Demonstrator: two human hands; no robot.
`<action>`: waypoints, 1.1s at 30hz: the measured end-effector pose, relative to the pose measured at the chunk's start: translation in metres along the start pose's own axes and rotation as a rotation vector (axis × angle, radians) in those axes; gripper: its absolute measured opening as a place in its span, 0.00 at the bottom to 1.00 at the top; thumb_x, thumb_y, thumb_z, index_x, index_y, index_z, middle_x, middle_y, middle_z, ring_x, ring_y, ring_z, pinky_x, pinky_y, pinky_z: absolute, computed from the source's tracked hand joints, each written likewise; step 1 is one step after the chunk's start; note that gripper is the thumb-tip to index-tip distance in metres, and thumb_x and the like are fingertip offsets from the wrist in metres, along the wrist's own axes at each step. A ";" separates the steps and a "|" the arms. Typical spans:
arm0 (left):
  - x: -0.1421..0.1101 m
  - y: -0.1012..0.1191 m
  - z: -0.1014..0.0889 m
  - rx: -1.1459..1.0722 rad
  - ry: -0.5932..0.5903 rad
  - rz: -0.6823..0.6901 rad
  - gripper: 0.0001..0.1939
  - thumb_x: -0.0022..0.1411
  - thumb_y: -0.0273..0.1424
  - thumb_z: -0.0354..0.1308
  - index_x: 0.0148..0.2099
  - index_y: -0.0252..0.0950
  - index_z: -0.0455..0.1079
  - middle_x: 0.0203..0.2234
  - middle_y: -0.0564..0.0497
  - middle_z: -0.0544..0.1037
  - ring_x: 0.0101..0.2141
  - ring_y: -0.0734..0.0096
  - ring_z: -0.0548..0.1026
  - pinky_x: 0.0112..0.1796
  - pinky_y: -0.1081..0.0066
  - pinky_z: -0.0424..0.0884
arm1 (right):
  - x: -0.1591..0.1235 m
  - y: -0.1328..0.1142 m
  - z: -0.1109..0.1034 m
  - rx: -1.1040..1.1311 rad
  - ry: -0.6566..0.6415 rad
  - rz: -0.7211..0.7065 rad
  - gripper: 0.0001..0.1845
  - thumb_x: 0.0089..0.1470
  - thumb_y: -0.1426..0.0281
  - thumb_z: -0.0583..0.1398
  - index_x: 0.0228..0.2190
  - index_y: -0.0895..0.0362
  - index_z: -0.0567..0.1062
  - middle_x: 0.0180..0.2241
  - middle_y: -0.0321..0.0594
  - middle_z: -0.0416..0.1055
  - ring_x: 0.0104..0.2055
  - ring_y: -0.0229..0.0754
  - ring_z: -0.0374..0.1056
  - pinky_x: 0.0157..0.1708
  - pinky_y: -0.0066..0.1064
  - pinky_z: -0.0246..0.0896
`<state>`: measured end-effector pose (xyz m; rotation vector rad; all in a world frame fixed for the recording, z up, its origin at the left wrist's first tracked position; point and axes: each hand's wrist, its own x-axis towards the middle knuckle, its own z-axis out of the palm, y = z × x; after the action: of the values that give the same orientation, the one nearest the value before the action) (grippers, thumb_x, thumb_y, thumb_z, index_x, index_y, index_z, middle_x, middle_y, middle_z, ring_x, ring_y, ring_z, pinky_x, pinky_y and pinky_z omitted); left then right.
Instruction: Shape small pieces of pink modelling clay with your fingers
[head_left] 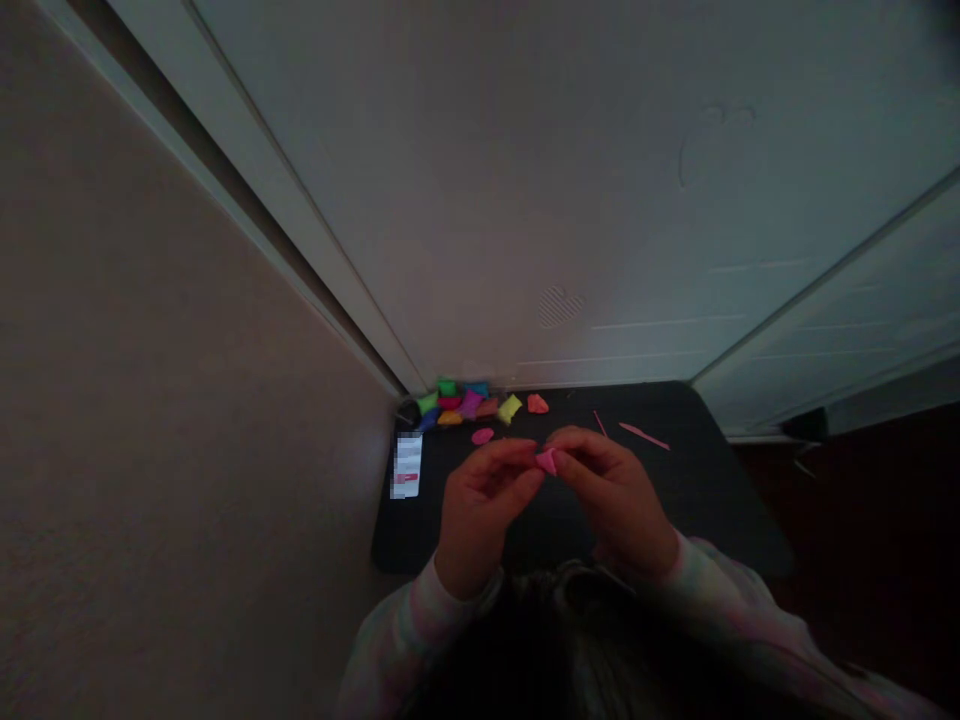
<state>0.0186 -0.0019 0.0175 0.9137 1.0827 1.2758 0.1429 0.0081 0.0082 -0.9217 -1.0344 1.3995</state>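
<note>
A small pink piece of what looks like modelling clay [547,461] is pinched between my two hands, above the dark table. My left hand [486,500] has its thumb and fingertips closed at the piece's left side. From the other side, my right hand [616,492] grips it between thumb and fingers. Just beyond my left hand lies a flat, round pink piece [482,436]. An orange-pink lump [538,403] rests farther back. Past my right hand are a thin pink stick [600,423] and a longer pink modelling tool [643,436].
Several small packets in many colours [457,403] crowd the back left of the dark table [690,510], with a yellow packet [510,408] at their right end. A lit phone [406,465] lies at the left edge. A pale panel [480,200] rises directly behind the table.
</note>
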 end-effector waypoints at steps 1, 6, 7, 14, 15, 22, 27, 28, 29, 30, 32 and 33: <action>0.000 0.003 -0.001 0.080 -0.003 0.048 0.09 0.46 0.24 0.63 0.33 0.39 0.75 0.26 0.53 0.79 0.29 0.73 0.74 0.33 0.73 0.69 | 0.000 0.000 0.000 0.019 0.003 0.034 0.03 0.44 0.68 0.64 0.24 0.55 0.75 0.25 0.35 0.71 0.30 0.37 0.66 0.33 0.28 0.63; -0.001 0.013 -0.004 0.383 -0.034 0.341 0.08 0.48 0.24 0.62 0.31 0.41 0.76 0.26 0.52 0.78 0.29 0.71 0.73 0.36 0.70 0.67 | -0.003 -0.004 0.005 0.173 0.017 0.212 0.09 0.39 0.65 0.66 0.23 0.56 0.74 0.24 0.35 0.69 0.27 0.35 0.63 0.31 0.28 0.61; -0.001 0.013 -0.005 0.404 -0.036 0.385 0.08 0.48 0.24 0.62 0.31 0.42 0.76 0.26 0.52 0.78 0.29 0.71 0.73 0.35 0.71 0.67 | -0.003 -0.005 0.006 0.201 0.011 0.238 0.09 0.39 0.64 0.66 0.22 0.57 0.74 0.23 0.34 0.68 0.26 0.34 0.62 0.29 0.28 0.60; -0.001 0.005 -0.007 0.421 -0.046 0.538 0.12 0.50 0.21 0.60 0.34 0.44 0.76 0.26 0.54 0.77 0.28 0.72 0.72 0.31 0.72 0.66 | -0.007 -0.008 0.011 0.400 -0.052 0.348 0.08 0.39 0.67 0.66 0.22 0.57 0.74 0.23 0.32 0.66 0.26 0.31 0.59 0.27 0.24 0.57; -0.002 0.004 -0.007 0.418 -0.039 0.556 0.12 0.50 0.21 0.60 0.34 0.45 0.76 0.26 0.54 0.77 0.28 0.72 0.72 0.30 0.72 0.66 | -0.007 -0.009 0.012 0.422 -0.054 0.358 0.07 0.39 0.68 0.67 0.22 0.57 0.74 0.22 0.32 0.66 0.26 0.31 0.59 0.27 0.23 0.56; -0.003 -0.001 -0.007 0.448 0.011 0.662 0.16 0.50 0.20 0.59 0.38 0.46 0.74 0.29 0.54 0.77 0.31 0.71 0.72 0.33 0.70 0.67 | -0.007 -0.012 0.016 0.543 -0.067 0.407 0.07 0.40 0.70 0.66 0.21 0.58 0.73 0.23 0.32 0.65 0.26 0.31 0.59 0.27 0.23 0.57; 0.004 0.001 -0.013 0.540 -0.071 0.776 0.14 0.51 0.20 0.60 0.38 0.43 0.73 0.31 0.53 0.77 0.33 0.71 0.72 0.37 0.68 0.68 | -0.008 -0.010 0.016 0.650 -0.106 0.461 0.05 0.42 0.72 0.65 0.22 0.59 0.73 0.23 0.32 0.65 0.26 0.29 0.58 0.27 0.21 0.56; 0.005 0.001 -0.014 0.550 -0.077 0.809 0.13 0.51 0.21 0.60 0.38 0.42 0.73 0.31 0.52 0.77 0.32 0.71 0.72 0.37 0.68 0.68 | -0.008 -0.010 0.015 0.661 -0.109 0.465 0.05 0.42 0.72 0.65 0.22 0.60 0.73 0.23 0.32 0.65 0.26 0.29 0.58 0.27 0.21 0.56; 0.006 0.001 -0.014 0.557 -0.081 0.841 0.12 0.51 0.21 0.60 0.37 0.40 0.73 0.30 0.52 0.77 0.32 0.71 0.72 0.37 0.68 0.68 | -0.008 -0.010 0.015 0.666 -0.110 0.468 0.05 0.42 0.72 0.65 0.22 0.60 0.73 0.23 0.32 0.65 0.26 0.29 0.58 0.27 0.21 0.55; 0.007 0.001 -0.015 0.560 -0.084 0.866 0.11 0.51 0.20 0.60 0.36 0.39 0.72 0.30 0.52 0.76 0.32 0.72 0.72 0.37 0.68 0.68 | -0.008 -0.010 0.015 0.667 -0.110 0.470 0.05 0.42 0.72 0.65 0.22 0.60 0.73 0.23 0.32 0.65 0.26 0.29 0.58 0.27 0.21 0.55; 0.008 0.001 -0.014 0.562 -0.087 0.892 0.09 0.52 0.19 0.59 0.35 0.37 0.71 0.29 0.53 0.76 0.31 0.73 0.72 0.37 0.68 0.68 | -0.008 -0.010 0.016 0.667 -0.108 0.472 0.06 0.42 0.72 0.65 0.21 0.61 0.73 0.23 0.33 0.65 0.26 0.30 0.58 0.28 0.22 0.55; 0.008 0.001 -0.014 0.561 -0.084 0.893 0.09 0.52 0.19 0.58 0.35 0.36 0.71 0.29 0.53 0.75 0.31 0.74 0.71 0.36 0.69 0.68 | -0.007 -0.010 0.016 0.667 -0.110 0.474 0.06 0.42 0.72 0.65 0.21 0.61 0.73 0.22 0.32 0.64 0.26 0.30 0.58 0.28 0.22 0.55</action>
<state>0.0049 0.0050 0.0139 2.0084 1.0051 1.6317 0.1316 -0.0006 0.0229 -0.6038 -0.3637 2.0365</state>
